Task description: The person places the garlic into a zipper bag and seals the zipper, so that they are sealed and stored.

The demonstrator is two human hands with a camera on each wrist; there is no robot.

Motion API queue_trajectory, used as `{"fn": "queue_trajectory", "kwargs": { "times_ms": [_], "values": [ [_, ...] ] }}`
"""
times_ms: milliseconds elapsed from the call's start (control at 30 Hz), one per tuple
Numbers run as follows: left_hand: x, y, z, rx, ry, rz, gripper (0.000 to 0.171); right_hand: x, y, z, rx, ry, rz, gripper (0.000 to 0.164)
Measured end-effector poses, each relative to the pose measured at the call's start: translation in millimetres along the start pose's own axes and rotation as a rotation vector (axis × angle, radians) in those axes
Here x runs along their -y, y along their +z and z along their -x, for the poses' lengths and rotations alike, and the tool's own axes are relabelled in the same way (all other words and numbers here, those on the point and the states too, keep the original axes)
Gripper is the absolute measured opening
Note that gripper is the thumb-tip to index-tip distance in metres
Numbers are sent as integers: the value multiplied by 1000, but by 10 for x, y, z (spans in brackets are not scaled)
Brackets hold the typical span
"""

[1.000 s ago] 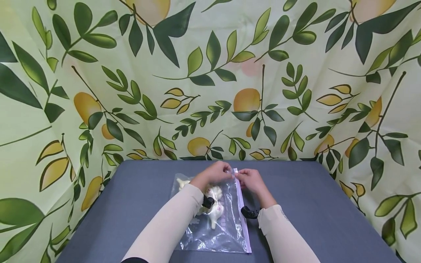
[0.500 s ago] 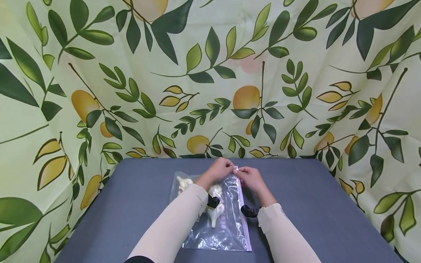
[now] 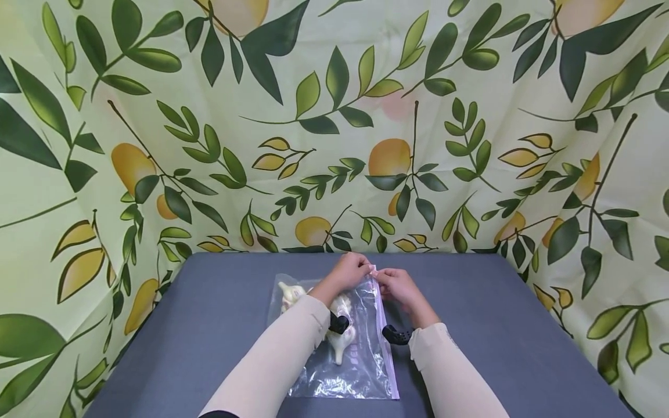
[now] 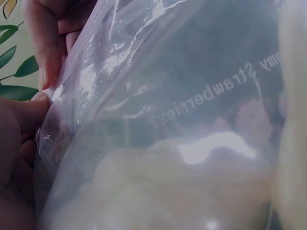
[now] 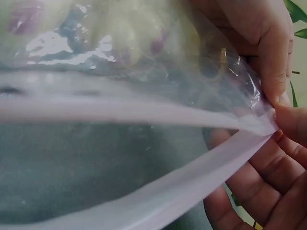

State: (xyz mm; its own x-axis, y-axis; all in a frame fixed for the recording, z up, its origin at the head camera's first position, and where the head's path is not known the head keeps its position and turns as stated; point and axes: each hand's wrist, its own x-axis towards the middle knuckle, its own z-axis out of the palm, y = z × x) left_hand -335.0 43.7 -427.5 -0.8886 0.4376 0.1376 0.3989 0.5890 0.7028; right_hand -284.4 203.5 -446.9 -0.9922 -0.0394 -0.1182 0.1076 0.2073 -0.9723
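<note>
A clear plastic zip bag [image 3: 360,371] lies on the table with several garlic bulbs [image 3: 341,342] inside. Its pale pink zip strip [image 3: 385,342] runs along the right side. At the strip's far corner, my left hand [image 3: 349,271] pinches the bag, and my right hand [image 3: 397,285] pinches the same corner from the right, fingertips close together. In the right wrist view, the two zip edges [image 5: 192,184] spread apart and meet at the pinched corner. White printed lettering [image 4: 206,93] shows mirrored on the film in the left wrist view. My left forearm hides part of the garlic.
The grey table [image 3: 219,325] reaches back to a curtain [image 3: 334,145] printed with leaves and fruit, which also hangs at both sides. Black wrist devices [image 3: 396,335] sit at both cuffs, close above the bag.
My left hand has shifted slightly right and up to the bag's corner, nearer my right hand. The right hand has barely moved, and the bag stays in place.
</note>
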Motion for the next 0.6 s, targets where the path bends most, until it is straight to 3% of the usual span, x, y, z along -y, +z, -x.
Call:
{"fn": "queue_trajectory", "kwargs": {
  "times_ms": [267,433,600],
  "values": [
    [20,4,18,-23,-60,20,19,-152,11,89,80,20,21,29],
    [39,14,17,-50,-136,82,20,-263,20,174,94,35,17,27],
    [51,20,12,-23,-154,138,18,-325,33,261,72,30,24,25]
  ]
}}
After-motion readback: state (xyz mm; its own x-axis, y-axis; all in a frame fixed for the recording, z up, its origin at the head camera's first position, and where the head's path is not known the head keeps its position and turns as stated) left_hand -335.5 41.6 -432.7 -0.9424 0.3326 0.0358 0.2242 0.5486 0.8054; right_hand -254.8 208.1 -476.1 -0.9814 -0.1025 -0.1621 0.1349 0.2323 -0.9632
